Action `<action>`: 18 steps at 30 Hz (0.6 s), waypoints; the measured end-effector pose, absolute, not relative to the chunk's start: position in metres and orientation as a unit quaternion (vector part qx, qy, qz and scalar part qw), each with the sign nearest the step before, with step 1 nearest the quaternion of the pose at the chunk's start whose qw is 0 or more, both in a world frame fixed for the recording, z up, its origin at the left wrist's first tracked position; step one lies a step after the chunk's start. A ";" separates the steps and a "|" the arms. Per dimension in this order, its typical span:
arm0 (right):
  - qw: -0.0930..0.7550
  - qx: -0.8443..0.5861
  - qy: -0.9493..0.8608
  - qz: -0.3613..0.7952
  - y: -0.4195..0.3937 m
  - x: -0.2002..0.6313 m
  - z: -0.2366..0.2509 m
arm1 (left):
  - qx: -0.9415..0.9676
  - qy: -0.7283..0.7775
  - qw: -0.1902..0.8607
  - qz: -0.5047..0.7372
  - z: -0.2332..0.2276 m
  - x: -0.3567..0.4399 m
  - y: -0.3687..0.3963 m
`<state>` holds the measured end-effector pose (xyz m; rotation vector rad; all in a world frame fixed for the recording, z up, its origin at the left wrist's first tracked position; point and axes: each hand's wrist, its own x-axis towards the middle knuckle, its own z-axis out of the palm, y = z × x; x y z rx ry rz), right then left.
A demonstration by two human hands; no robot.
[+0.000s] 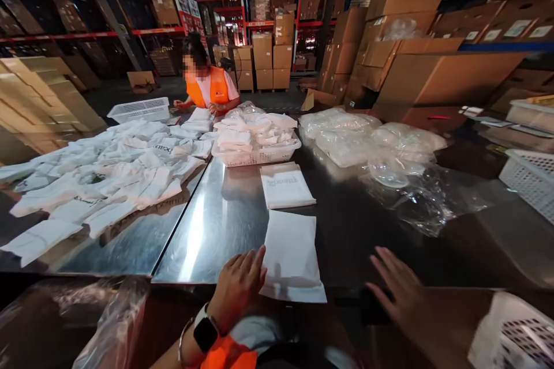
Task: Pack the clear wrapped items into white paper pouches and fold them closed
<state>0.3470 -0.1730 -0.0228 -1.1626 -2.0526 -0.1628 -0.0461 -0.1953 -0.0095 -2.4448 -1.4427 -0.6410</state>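
Counter, metal: we list it first, bearing the lot. Heap of white pouches, loose, some printed, left. Pile of clear plastic bags, right, its film spilling nearward. Perforated white basket, heaped with white pieces, farther off. Flat white pouch, before us at the near edge, lower end apparently overhanging. Printed white pouch, just beyond, limiting room ahead. Left hand: fingers extended at the flat pouch's left side, not gripping. Right hand: fingers spread, released, well apart. Step, we judge: positioning this pouch; next move seemingly calls for a hand on each side.
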 end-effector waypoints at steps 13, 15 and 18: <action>0.178 -0.063 -0.970 -0.154 -0.119 0.259 -0.025 | -0.977 -0.184 0.016 -0.108 -0.022 -0.049 -0.128; 0.192 -0.062 -0.972 -0.120 -0.126 0.267 -0.029 | -0.973 -0.196 -0.030 -0.118 -0.030 -0.051 -0.136; 0.243 -0.113 -0.963 -0.030 -0.136 0.274 -0.041 | -0.951 -0.227 -0.141 -0.157 -0.034 -0.051 -0.150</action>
